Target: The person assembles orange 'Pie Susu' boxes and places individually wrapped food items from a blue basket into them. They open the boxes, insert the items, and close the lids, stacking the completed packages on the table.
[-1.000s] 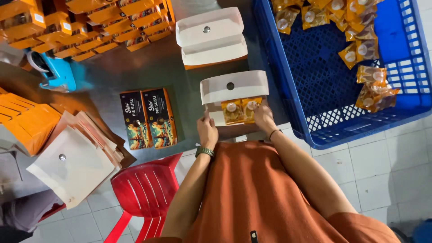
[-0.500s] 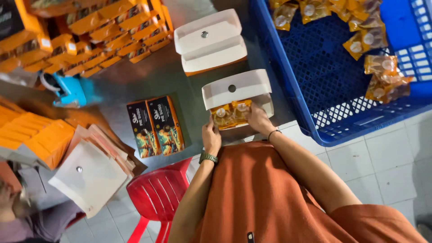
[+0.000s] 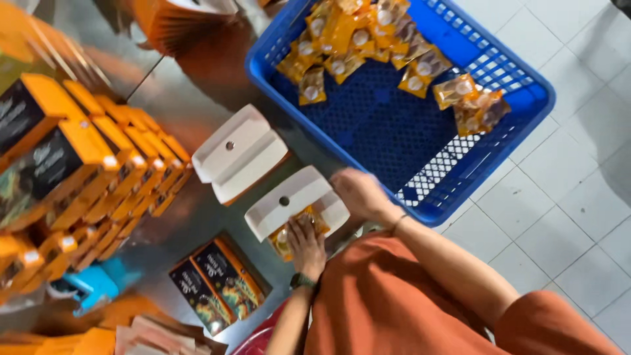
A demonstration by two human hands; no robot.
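An open carton (image 3: 287,205) with a white lid flap lies on the metal table (image 3: 190,118) in front of me, holding orange snack packets (image 3: 288,235). My left hand (image 3: 305,244) presses flat on those packets, fingers spread. My right hand (image 3: 360,194) hovers at the carton's right edge, by the near rim of a blue plastic crate (image 3: 420,204); it looks empty, though blur hides the fingers. A second open carton (image 3: 238,156) lies just beyond the first.
Several orange packets (image 3: 368,49) lie in the crate's far half. Rows of closed orange-and-black boxes (image 3: 85,164) fill the left of the table. Two flat printed boxes (image 3: 217,287) lie near me, beside a blue tape dispenser (image 3: 95,283). White tiled floor (image 3: 572,210) is at right.
The view has swung left and tilted. My right hand has lifted off the packets in the carton and moved right towards the crate. My left hand stays on the packets.
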